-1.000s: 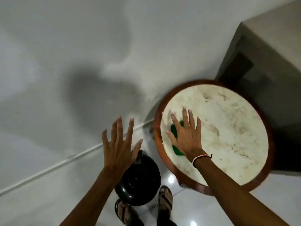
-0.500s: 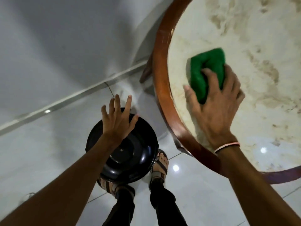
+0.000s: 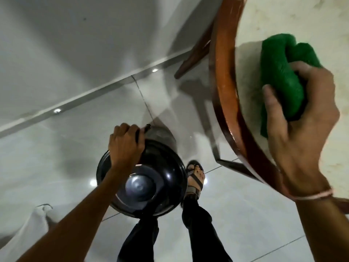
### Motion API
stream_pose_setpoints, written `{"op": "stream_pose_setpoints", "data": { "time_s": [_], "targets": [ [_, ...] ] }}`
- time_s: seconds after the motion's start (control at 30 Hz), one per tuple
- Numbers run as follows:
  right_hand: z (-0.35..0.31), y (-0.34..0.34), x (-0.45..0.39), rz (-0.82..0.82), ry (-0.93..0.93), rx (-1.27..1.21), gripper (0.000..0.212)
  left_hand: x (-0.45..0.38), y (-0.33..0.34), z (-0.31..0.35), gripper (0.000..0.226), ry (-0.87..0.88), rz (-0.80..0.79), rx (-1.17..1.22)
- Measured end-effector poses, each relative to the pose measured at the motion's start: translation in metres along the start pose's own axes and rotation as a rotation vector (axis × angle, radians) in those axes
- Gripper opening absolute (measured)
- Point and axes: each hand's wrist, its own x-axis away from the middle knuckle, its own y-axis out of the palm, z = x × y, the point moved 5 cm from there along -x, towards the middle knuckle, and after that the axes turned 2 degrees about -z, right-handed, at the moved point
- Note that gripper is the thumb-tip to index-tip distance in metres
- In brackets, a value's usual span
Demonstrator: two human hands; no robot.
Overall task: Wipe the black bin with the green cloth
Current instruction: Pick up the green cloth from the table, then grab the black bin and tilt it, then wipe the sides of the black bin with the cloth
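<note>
The round black bin [image 3: 162, 178] stands on the tiled floor right in front of my feet, its glossy domed lid facing up. My left hand [image 3: 125, 143] is closed over the far rim of the lid. The green cloth [image 3: 279, 72] lies bunched on the round table top at the right. My right hand [image 3: 300, 118] grips the cloth from the near side, thumb on its left face, fingers wrapped over it. The cloth and the bin are well apart, with the table's wooden rim between them.
A round table [image 3: 224, 87] with a pale stone top and brown wooden rim fills the right side; its legs reach the floor near the bin. My sandalled foot [image 3: 195, 178] is beside the bin. A white wall and skirting run behind. A pale cloth or bag [image 3: 28, 229] lies lower left.
My left hand went from open above the lid to closed on the bin's far rim. My right hand closed round the green cloth and bunched it up. The view moved closer.
</note>
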Motion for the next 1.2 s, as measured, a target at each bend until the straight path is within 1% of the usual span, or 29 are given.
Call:
{"op": "stream_pose_setpoints", "data": {
  "time_s": [0.07,0.13,0.2,0.27,0.3,0.37,0.4,0.43,0.47,0.5,0.53,0.57,0.6,0.63,0.67,0.7,0.73,0.77,0.8,0.83,0.9,0.93,0.97,1.0,1.03,1.07,1.13,1.17,1.2],
  "targets": [
    [-0.027,0.009,0.029,-0.037,-0.045,-0.159,0.03,0.04,-0.009,-0.045,0.038,-0.008,0.112,0.079],
    [-0.048,0.041,0.07,-0.157,-0.043,-0.263,0.033,0.078,-0.013,-0.083,0.038,-0.014,0.189,0.129],
    [-0.059,0.092,0.114,-0.364,0.022,-0.379,0.041,0.11,-0.009,-0.116,0.037,-0.035,0.208,0.147],
    [-0.057,0.148,0.153,-0.592,0.059,-0.411,0.043,0.132,-0.001,-0.134,0.039,-0.018,0.235,0.182],
    [-0.059,0.175,0.175,-0.704,0.035,-0.391,0.042,0.143,0.004,-0.138,0.042,-0.003,0.25,0.195],
    [-0.067,0.219,0.227,-0.9,-0.096,-0.347,0.041,0.162,0.01,-0.141,0.051,0.049,0.287,0.228],
    [-0.071,0.236,0.248,-0.952,-0.182,-0.312,0.04,0.164,0.014,-0.144,0.052,0.06,0.311,0.26],
    [-0.075,0.244,0.257,-0.965,-0.281,-0.258,0.04,0.164,0.011,-0.139,0.049,0.074,0.319,0.267],
    [-0.071,0.277,0.282,-0.966,-0.356,-0.237,0.041,0.168,0.027,-0.158,0.045,0.061,0.342,0.282],
    [-0.066,0.291,0.28,-0.911,-0.411,-0.216,0.044,0.166,0.025,-0.162,0.042,0.069,0.37,0.305],
    [-0.055,0.299,0.272,-0.85,-0.411,-0.187,0.046,0.166,0.022,-0.166,0.04,0.084,0.394,0.318],
    [-0.041,0.308,0.256,-0.758,-0.359,-0.163,0.045,0.163,0.015,-0.166,0.041,0.105,0.413,0.351],
    [-0.02,0.321,0.243,-0.663,-0.268,-0.147,0.043,0.163,0.016,-0.169,0.043,0.124,0.422,0.354],
    [0.003,0.332,0.234,-0.585,-0.098,-0.105,0.041,0.165,0.02,-0.173,0.047,0.13,0.4,0.351],
    [0.027,0.341,0.222,-0.534,0.096,-0.077,0.041,0.163,0.022,-0.171,0.051,0.153,0.41,0.331],
    [0.044,0.345,0.215,-0.541,0.301,-0.077,0.041,0.162,0.022,-0.164,0.055,0.161,0.416,0.322],
    [0.052,0.347,0.214,-0.564,0.452,-0.079,0.041,0.16,0.024,-0.159,0.056,0.153,0.417,0.331],
    [0.045,0.344,0.214,-0.588,0.476,-0.085,0.04,0.156,0.023,-0.152,0.054,0.132,0.417,0.339],
    [0.028,0.337,0.219,-0.612,0.376,-0.105,0.038,0.153,0.022,-0.148,0.051,0.118,0.428,0.347],
    [0.003,0.326,0.228,-0.647,0.216,-0.162,0.037,0.148,0.019,-0.142,0.047,0.124,0.444,0.355],
    [-0.045,0.298,0.263,-0.755,-0.116,-0.322,0.042,0.141,0.018,-0.142,0.043,0.132,0.439,0.362],
    [-0.055,0.29,0.277,-0.819,-0.246,-0.371,0.044,0.14,0.018,-0.142,0.042,0.147,0.428,0.355],
    [-0.054,0.288,0.282,-0.865,-0.363,-0.363,0.045,0.141,0.017,-0.142,0.042,0.169,0.416,0.347],
    [-0.043,0.291,0.28,-0.847,-0.434,-0.303,0.045,0.143,0.017,-0.144,0.042,0.185,0.404,0.34],
    [-0.026,0.301,0.272,-0.798,-0.401,-0.233,0.043,0.144,0.015,-0.147,0.042,0.184,0.401,0.339],
    [-0.004,0.315,0.259,-0.731,-0.23,-0.167,0.04,0.142,0.013,-0.149,0.042,0.171,0.409,0.337],
    [0.041,0.335,0.227,-0.547,0.29,-0.108,0.04,0.135,0.009,-0.145,0.043,0.153,0.422,0.344],
    [0.054,0.337,0.218,-0.478,0.51,-0.108,0.043,0.133,0.008,-0.14,0.044,0.145,0.423,0.348],
    [0.058,0.338,0.217,-0.469,0.626,-0.111,0.045,0.131,0.007,-0.137,0.044,0.132,0.436,0.348]
  ]
}}
